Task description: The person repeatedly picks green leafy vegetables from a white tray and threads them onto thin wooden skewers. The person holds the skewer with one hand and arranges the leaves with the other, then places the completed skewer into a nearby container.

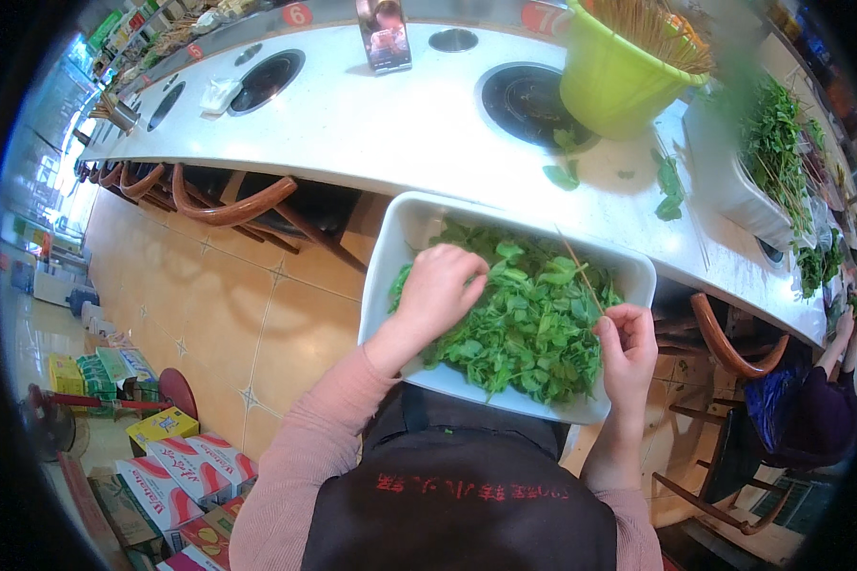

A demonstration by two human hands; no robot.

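Observation:
A white plastic tub [380, 285] full of loose green leafy stems [521, 321] rests in front of me, its far side against the counter edge. My right hand [630, 335] is at the tub's right side, pinching a thin bamboo skewer [578, 271] between thumb and fingers. The skewer slants up and left over the leaves. Above the left part of the greens hovers my left hand [446, 285], fingers curled and thumb bent inward. Whether a leaf is between those fingertips is hidden.
On the white counter [400, 121] stand a yellow-green bucket of skewers [607, 78], a propped phone [384, 36] and round black cooktops [268, 82]. A white container of greens [743, 171] is at right. Wooden chairs [236, 203] line the counter. Another person [818, 407] works at far right.

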